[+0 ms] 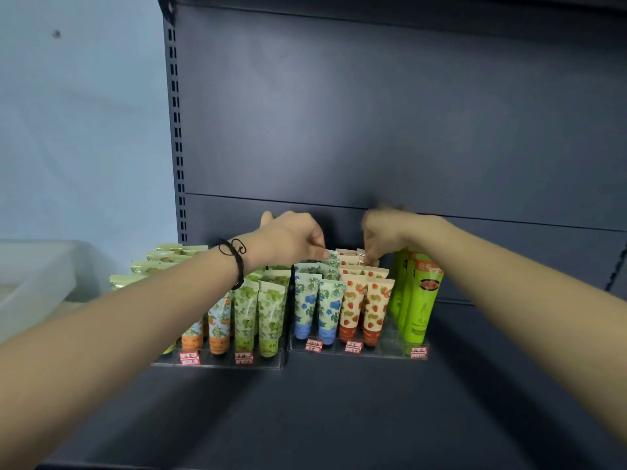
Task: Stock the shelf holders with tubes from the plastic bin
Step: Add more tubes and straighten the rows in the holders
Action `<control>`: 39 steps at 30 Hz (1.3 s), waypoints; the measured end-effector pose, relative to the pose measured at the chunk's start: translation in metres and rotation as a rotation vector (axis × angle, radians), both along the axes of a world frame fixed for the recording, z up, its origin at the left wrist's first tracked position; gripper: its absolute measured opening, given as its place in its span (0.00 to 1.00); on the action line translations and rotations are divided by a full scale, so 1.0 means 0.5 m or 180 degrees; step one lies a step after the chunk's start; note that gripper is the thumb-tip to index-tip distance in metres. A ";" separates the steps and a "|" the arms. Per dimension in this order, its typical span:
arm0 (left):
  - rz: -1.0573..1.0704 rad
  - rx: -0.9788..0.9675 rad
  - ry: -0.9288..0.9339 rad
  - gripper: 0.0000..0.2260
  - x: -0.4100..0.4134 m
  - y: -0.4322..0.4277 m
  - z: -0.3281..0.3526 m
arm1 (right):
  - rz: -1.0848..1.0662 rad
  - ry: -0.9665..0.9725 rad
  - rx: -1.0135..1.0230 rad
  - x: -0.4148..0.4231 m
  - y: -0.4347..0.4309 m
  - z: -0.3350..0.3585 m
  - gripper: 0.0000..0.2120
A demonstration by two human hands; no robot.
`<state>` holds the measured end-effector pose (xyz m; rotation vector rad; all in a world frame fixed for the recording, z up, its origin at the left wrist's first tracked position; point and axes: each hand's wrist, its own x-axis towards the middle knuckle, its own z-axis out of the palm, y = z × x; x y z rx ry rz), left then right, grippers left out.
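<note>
Grip, left: left hand (pixel 288 237) curled, thumb and fingertip pinching the crimped top of the rear blue-flower tube (pixel 331 255).
Grip, right: right hand (pixel 386 232) has its fingers bent down, pinching the top of the rear strawberry tube (pixel 351 260); contact partly hidden by the fingers.
Shelf: dark grey-blue shelf deck (pixel 339 418) with matching back panel (pixel 373 113); both forearms reach over the deck.
Plastic bin: translucent plastic bin (pixel 37 276) at far left, beside the shelf, well apart from both hands; contents can't tell.
Holders: left holder (pixel 217 362) and right holder (pixel 386 352), clear, just beside each other on the deck.
Big tubes: lime-green tubes (pixel 420 300) upright at the right end of the right holder.
Small tubes: cap-down in rows. Left holder has yellow tubes (pixel 159 266), orange tubes (pixel 193 337), green-grape tubes (pixel 268 310). Right holder has blue-flower tubes (pixel 307 300), strawberry tubes (pixel 353 307).
Price tags: red-and-white price tags (pixel 314 344) on the holder fronts; text unreadable.
Wrist: black cord bracelet (pixel 234 259) on the left wrist.
</note>
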<state>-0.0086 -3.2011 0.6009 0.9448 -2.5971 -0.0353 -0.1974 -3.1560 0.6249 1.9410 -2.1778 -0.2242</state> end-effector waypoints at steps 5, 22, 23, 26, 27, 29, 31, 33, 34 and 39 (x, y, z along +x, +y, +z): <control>0.0026 -0.0045 -0.0074 0.10 -0.007 0.004 0.001 | -0.0184 0.0128 0.0027 0.004 -0.003 -0.007 0.09; 0.0040 -0.0030 -0.0205 0.05 -0.017 0.008 -0.009 | 0.0027 0.0029 0.0042 0.007 0.013 0.017 0.06; 0.0047 -0.0036 -0.0195 0.06 -0.017 0.008 -0.009 | 0.0116 -0.0124 -0.0120 0.010 0.017 0.021 0.05; 0.0114 -0.0057 -0.0149 0.05 -0.016 0.006 -0.006 | 0.0634 -0.0714 -0.0460 0.039 0.026 0.022 0.05; 0.0147 -0.0063 -0.0137 0.04 -0.015 0.005 -0.004 | 0.0762 -0.0828 -0.0446 0.053 0.028 0.018 0.06; 0.0210 -0.0082 -0.0156 0.03 -0.010 0.003 -0.001 | 0.0874 -0.0822 -0.0294 0.074 0.025 0.005 0.07; 0.0247 -0.0088 -0.0217 0.03 -0.006 0.003 0.001 | 0.0861 -0.0710 -0.0147 0.084 0.018 -0.009 0.09; 0.0268 -0.0093 -0.0271 0.03 -0.003 0.003 0.001 | 0.0805 -0.0591 -0.0069 0.088 0.011 -0.019 0.10; 0.0278 -0.0104 -0.0295 0.03 -0.001 0.003 0.001 | 0.0787 -0.0523 -0.0045 0.090 0.009 -0.022 0.09; 0.0279 -0.0110 -0.0317 0.03 -0.003 0.002 -0.004 | 0.0735 -0.0352 -0.0025 0.103 0.009 -0.024 0.07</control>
